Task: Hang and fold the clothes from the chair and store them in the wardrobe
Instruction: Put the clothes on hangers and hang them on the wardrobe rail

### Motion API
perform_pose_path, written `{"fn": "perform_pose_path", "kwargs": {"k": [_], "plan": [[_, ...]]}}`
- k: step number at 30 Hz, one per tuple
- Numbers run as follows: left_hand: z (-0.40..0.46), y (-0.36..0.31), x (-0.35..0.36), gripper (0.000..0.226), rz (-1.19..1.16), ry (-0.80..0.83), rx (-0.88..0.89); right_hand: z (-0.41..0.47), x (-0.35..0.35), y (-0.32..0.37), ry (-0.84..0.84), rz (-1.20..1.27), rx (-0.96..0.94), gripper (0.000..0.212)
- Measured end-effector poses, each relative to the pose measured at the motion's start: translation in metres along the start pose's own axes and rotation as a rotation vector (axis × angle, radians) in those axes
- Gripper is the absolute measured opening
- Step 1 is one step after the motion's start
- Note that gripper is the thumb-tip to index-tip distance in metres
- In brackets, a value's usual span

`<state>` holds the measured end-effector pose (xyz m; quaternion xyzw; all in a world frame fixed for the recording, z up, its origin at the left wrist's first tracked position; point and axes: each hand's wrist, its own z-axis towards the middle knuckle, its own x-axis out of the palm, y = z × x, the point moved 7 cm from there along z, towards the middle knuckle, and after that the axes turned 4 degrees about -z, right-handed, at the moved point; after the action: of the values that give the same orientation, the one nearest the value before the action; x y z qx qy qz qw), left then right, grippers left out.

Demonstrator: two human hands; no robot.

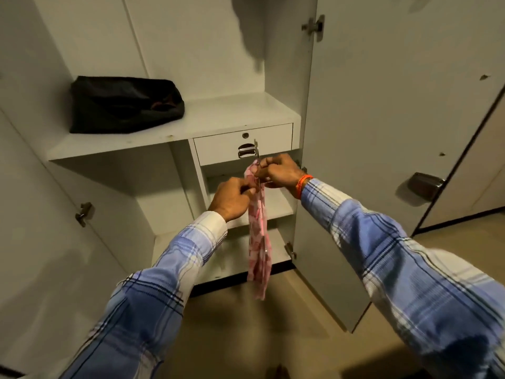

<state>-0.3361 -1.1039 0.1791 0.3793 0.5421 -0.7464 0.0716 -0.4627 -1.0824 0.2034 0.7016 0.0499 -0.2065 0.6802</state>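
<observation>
We face 1 open grey wardrobe (169, 50), its 2 doors swung wide: the right door (382, 105) carries 1 dark recessed handle (422, 184), and the left door (41, 214) fills the left edge. Inside we count 1 broad upper shelf (224, 116) and, in the narrower right-hand bay below it, 2 lower shelves (278, 206), with 1 small drawer (243, 142) under the broad shelf showing a metal pull and a keyhole. On the left of that shelf lies 1 dark folded garment (123, 105), bundled and touching the back wall. The floor (273, 324) is tan and smooth, and 1 dark strip runs along the wardrobe base. Our 2 arms wear blue plaid sleeves (410, 269); 1 orange band (303, 184) circles the right wrist. In front of the drawer and the right-hand bay hangs 1 pink patterned cloth (258, 242), bunched into a narrow strip with its long axis vertical, top end at our hands and loose end pointing down toward the floor. It seems to hang on a thin metal hanger (256, 149), whose hook rises just above our fingers in front of the drawer pull. Our right hand (281, 170) is curled and pinches the cloth's top at the hanger neck; our left hand (232, 198) pinches the cloth just below, both fists closed on it.
</observation>
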Motion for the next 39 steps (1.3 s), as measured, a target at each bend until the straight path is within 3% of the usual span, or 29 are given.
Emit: {"fn": "perform_pose_path", "kwargs": {"k": [2, 4, 9, 16, 21, 28, 39], "plan": [[0.029, -0.004, -0.012, 0.027, 0.107, -0.019, 0.050, 0.031, -0.006, 0.018, 0.030, 0.013, -0.024, 0.024], [0.058, -0.011, -0.022, 0.033, 0.190, -0.015, 0.106, 0.059, -0.013, 0.033, 0.060, -0.011, -0.045, 0.017], [0.140, -0.024, -0.048, 0.031, 0.422, -0.006, 0.254, 0.140, -0.034, 0.064, 0.084, -0.124, -0.077, 0.021], [0.257, -0.024, -0.105, 0.019, 0.531, -0.102, 0.297, 0.250, -0.059, 0.130, 0.009, -0.369, -0.218, 0.015], [0.336, -0.018, -0.151, 0.015, 0.482, -0.130, 0.332, 0.322, -0.066, 0.176, -0.132, -0.498, -0.349, 0.011], [0.429, -0.034, -0.225, 0.016, 0.424, -0.275, 0.533, 0.397, -0.080, 0.252, -0.517, -0.619, -0.517, 0.010], [0.541, -0.088, -0.297, 0.009, 0.295, -0.266, 0.723, 0.473, -0.114, 0.349, -0.777, -0.932, -0.645, 0.018]]}}
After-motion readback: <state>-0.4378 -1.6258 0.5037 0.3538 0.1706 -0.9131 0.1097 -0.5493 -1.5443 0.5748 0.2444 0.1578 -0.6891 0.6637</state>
